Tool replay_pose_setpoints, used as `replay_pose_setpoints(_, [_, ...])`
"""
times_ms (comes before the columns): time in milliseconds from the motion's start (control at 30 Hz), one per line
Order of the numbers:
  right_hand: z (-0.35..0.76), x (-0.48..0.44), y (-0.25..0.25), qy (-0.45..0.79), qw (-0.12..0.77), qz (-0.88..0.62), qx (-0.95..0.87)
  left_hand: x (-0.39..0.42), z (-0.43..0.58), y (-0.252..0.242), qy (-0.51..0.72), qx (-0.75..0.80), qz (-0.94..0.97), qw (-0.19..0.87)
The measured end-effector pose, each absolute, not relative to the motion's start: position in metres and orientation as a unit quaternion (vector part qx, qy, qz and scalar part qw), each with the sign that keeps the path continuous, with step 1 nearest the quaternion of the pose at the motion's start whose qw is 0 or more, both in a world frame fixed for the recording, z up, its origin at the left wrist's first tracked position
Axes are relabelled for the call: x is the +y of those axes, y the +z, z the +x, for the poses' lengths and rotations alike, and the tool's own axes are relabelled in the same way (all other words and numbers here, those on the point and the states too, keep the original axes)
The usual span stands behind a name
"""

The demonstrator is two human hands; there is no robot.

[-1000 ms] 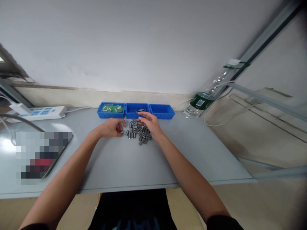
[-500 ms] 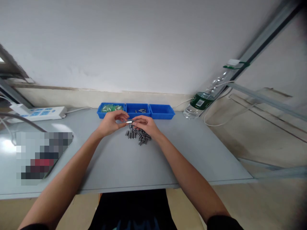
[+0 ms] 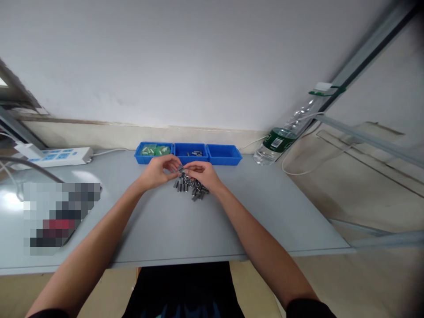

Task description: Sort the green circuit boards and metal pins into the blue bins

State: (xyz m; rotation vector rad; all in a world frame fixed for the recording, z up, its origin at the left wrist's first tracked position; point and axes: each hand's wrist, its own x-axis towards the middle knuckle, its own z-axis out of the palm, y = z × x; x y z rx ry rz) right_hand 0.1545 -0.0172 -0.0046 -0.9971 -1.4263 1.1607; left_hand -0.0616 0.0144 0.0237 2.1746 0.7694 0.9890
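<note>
Over the pile of small grey metal cylinders (image 3: 198, 190), my two hands meet at the fingertips. One small metal cylinder (image 3: 180, 168) is pinched by my right hand (image 3: 204, 175) between thumb and fingers. My left hand (image 3: 159, 172) curls round the other end of the same piece, its thumb below and its fingers above. The exact contact of the left fingertips is too small to make out clearly. Several loose cylinders stand or lie on the table just under both hands.
Three joined blue bins stand by the wall: a left bin (image 3: 137, 158) with green-and-white bagged parts, a middle bin (image 3: 178, 152) with a few metal pieces, a right bin (image 3: 224, 154). A water bottle (image 3: 280, 139) leans at right. A power strip (image 3: 66, 157) and a pixelated object (image 3: 62, 221) lie left.
My left hand has shifted slightly right, closer to my right hand. The metal cylinder between them has turned and no longer shows its bright side.
</note>
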Motion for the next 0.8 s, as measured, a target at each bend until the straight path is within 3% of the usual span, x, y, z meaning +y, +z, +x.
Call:
replay_pose_setpoints(300, [0.162, -0.008, -0.007, 0.397, 0.591, -0.463, -0.528, 0.014, -0.065, 0.017, 0.205, 0.323, 0.875, 0.295])
replay_pose_setpoints(567, [0.159, -0.010, -0.007, 0.418, 0.576, -0.466, -0.526, 0.014, -0.066, 0.017, 0.164, 0.348, 0.889, 0.247])
replay_pose_setpoints(800, [0.158, -0.012, -0.007, 0.444, 0.555, -0.457, -0.535, 0.017, -0.066, 0.017, 0.226, 0.356, 0.875, 0.238])
